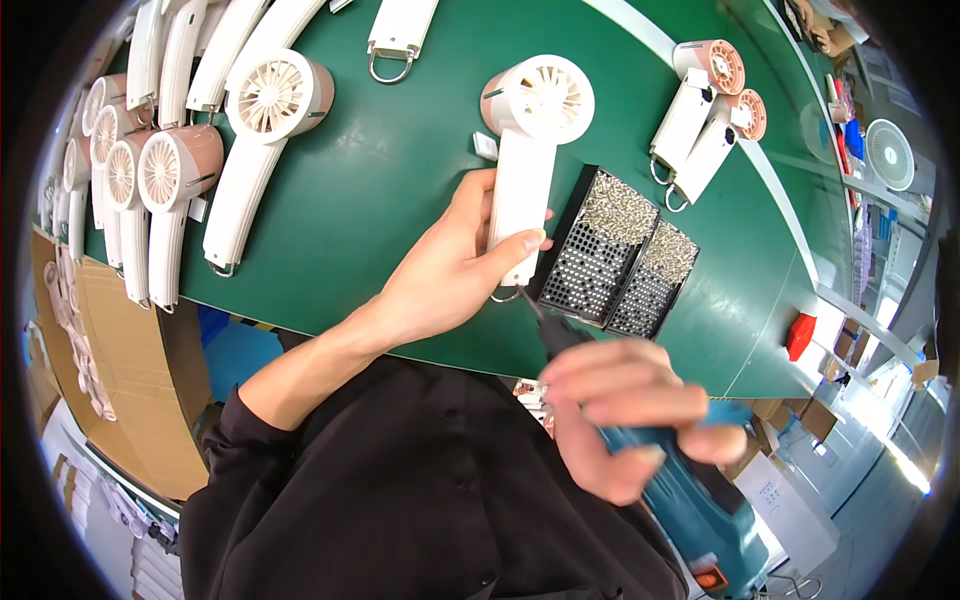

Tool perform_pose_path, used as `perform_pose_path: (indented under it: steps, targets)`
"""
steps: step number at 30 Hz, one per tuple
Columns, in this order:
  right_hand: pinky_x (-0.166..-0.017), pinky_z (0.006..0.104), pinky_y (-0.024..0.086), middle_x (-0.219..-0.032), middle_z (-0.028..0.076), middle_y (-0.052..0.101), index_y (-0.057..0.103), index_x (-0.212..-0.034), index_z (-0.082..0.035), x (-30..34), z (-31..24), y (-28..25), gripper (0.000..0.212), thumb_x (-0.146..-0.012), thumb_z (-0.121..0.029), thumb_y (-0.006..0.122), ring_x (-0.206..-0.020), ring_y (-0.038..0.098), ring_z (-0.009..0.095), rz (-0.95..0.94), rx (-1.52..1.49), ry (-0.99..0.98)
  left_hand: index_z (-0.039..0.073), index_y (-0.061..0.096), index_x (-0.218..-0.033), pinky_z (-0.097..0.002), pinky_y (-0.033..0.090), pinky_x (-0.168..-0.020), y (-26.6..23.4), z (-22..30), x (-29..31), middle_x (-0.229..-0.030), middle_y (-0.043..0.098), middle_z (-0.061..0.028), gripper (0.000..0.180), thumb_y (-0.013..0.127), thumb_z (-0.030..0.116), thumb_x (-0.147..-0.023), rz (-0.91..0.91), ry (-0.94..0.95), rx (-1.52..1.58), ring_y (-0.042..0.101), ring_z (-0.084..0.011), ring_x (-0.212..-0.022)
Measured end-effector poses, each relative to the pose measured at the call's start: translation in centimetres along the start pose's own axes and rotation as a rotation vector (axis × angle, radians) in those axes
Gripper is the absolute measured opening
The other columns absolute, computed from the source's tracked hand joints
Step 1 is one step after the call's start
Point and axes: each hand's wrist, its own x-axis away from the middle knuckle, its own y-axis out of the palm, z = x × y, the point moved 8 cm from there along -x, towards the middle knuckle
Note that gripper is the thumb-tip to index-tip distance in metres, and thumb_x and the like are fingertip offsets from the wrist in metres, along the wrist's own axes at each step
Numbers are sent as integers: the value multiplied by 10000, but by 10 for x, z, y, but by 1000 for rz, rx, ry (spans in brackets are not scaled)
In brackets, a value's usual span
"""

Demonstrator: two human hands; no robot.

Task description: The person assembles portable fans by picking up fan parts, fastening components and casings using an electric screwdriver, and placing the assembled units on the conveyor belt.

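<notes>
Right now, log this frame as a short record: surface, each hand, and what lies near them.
surface: green table
left hand: holds the handle of a white handheld fan lying on the table
right hand: grips a teal electric screwdriver, tip near the fan's handle end
nearby: two black screw trays right of the fan
others: more fans at upper left and upper right

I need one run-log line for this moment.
left hand: holds white fan handle | right hand: grips teal screwdriver | bit at handle base | screw trays beside

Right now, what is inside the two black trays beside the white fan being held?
The black trays hold heaps of small silvery screws at their far ends; the perforated floors show bare nearer the person. Whatever lies under the heaps is covered.
</notes>
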Motion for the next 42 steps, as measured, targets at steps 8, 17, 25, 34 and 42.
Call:
perform_pose_path:
  steps: [8, 17, 25, 34, 42]
  targets:
    - [-310, 350, 438, -589, 108, 429, 362, -1113, -78, -13, 25, -90, 271, -889, -76, 515, -341, 435, 211, 499, 295, 208, -1, 415, -1179, -324, 477, -801, -20, 44, 38, -1075, 574, -146, 398, 614, -32, -836, 264, 236, -729, 598, -219, -953]
    - [-308, 339, 434, -551, 118, 430, 359, -1077, -27, -11, 40, -93, 297, -837, -52, 532, -329, 438, 212, 536, 375, 204, 1, 428, -1181, -399, 449, -694, -21, 58, 70, -1085, 550, -173, 582, 728, -29, -684, 229, 501, -1368, 534, -334, -810]
    - [-321, 339, 444, -532, 113, 426, 359, -1046, -25, -11, 41, -85, 269, -846, -36, 538, -348, 459, 209, 506, 387, 214, 0, 408, -1184, -392, 440, -702, -19, 56, 73, -1092, 545, -154, 619, 743, -23, -665, 197, 516, -1421, 523, -311, -822]
    - [-310, 329, 427, -577, 99, 436, 348, -1099, -42, -14, 24, -83, 264, -878, -66, 491, -331, 437, 199, 527, 439, 158, 19, 423, -1213, -380, 442, -710, -17, 61, 73, -1046, 560, -127, 610, 740, 26, -692, 152, 489, -1343, 540, -286, -828]
    - [-336, 355, 436, -723, 123, 455, 344, -1185, -48, -33, -7, -31, 234, -982, -161, 320, -373, 427, 217, 301, 92, 105, 235, 506, -1362, -334, 443, -664, -14, 58, 74, -911, 509, -75, 669, 621, 35, -734, 125, 556, -1487, 493, -220, -766]
